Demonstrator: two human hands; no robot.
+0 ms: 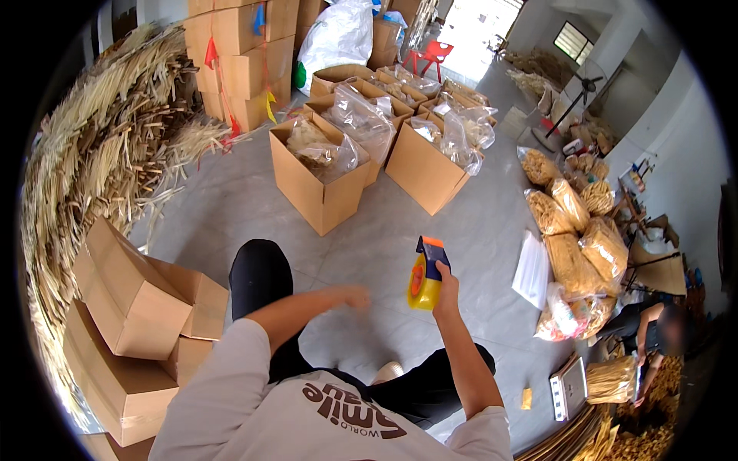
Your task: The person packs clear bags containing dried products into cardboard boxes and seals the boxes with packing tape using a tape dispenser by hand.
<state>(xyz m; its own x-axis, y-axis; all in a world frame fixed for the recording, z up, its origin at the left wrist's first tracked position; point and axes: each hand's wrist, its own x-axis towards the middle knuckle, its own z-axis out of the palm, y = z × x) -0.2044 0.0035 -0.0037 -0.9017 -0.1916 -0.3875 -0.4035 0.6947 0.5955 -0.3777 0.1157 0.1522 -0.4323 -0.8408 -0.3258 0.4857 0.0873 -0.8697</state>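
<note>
My right hand (447,296) grips a handheld tape dispenser (423,278) with a roll of yellow tape, a dark blue body and orange parts, held out over the grey floor. My left hand (350,296) reaches across in front of my body, left of the dispenser and apart from it; motion blurs its fingers, so I cannot make out their shape. Nearest on my left are empty-looking open cardboard boxes (134,323), stacked loosely. Ahead on the floor stand several open cartons (319,200) filled with clear plastic bags of pale dried material.
Dried leaves (69,177) are heaped along the left, near stacked cartons (238,69) and a white sack (330,46). On the right lie bagged bundles (569,253) and white sheets (529,269); a co-worker (646,330) crouches at lower right. A red chair (437,54) stands near the doorway.
</note>
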